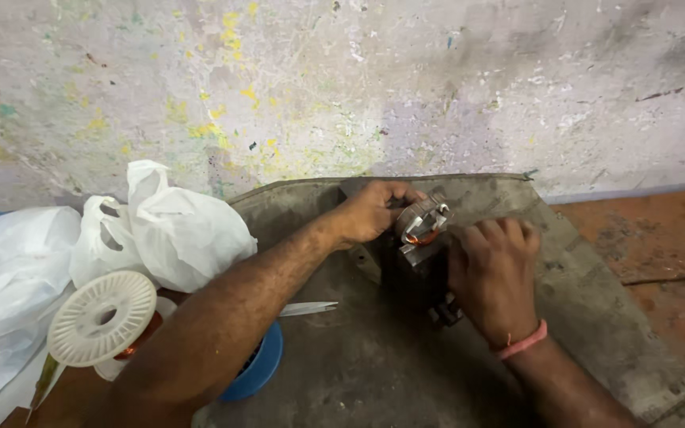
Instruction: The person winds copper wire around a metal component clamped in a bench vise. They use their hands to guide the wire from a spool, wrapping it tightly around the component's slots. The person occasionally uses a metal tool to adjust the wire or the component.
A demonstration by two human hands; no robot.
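We saw both of our bare hands at work on a small metal motor core [420,226] wound with copper wire, which sat on top of a dark block-like stand [415,277] at the far middle of the grey, worn desk [358,357]. Our left hand [370,212] reached in from the near left, its grip closed around the far left side of the core, thumb and fingers curled onto the metal. Our right hand [491,269] lay just right of the core, fingers bent and pressed against its near right edge and the stand below; whether that grip truly clamped anything we could not tell, since the fingertips were hidden. A pink band [523,343] circled the right wrist.

On the desk, near our left forearm, a pair of scissors [307,308] showed its pale blades. At the near left edge a blue round container [262,368] peeked out beneath the arm. Further left stood a white plastic spool [101,318] carrying copper wire, and behind it lay crumpled white plastic bags [176,230]. A paint-flecked wall [342,87] rose on the far side, and reddish floor [660,246] showed to the right.
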